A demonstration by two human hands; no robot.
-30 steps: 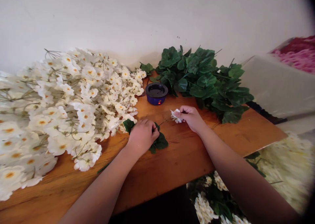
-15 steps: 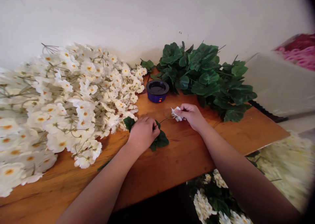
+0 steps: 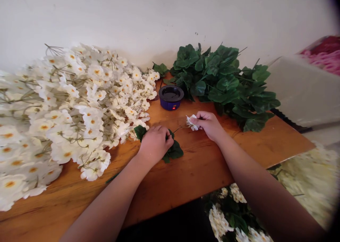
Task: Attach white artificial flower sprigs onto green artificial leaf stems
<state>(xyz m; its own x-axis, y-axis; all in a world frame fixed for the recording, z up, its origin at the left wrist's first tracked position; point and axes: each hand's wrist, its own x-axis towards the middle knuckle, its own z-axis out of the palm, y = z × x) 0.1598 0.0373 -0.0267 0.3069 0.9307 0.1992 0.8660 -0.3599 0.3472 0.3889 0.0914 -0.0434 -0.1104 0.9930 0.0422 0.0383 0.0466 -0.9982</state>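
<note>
My left hand (image 3: 156, 142) is closed around a sprig of dark green artificial leaves (image 3: 176, 150) just above the wooden table. The leaves stick out on both sides of the fist, and a thin stem points from them toward the right. Between the thumb and fingers of my right hand (image 3: 208, 124) is a small white artificial flower (image 3: 192, 123), a short way from the leaf sprig. Beyond both hands stands a small round blue pot (image 3: 171, 103) with a black rim, dark inside, its red light lit.
A big heap of white artificial flowers (image 3: 79, 103) covers the table's left side. Green leaf bunches (image 3: 220, 75) lie at the back right against the wall. White flowers with leaves (image 3: 219, 220) sit below the front edge of the table (image 3: 202, 171). Pink flowers (image 3: 322, 61) are far right.
My right hand and the white flower have shifted very slightly right, widening the gap to the leaf sprig a little. My left hand keeps its hold; the whole view has moved slightly.
</note>
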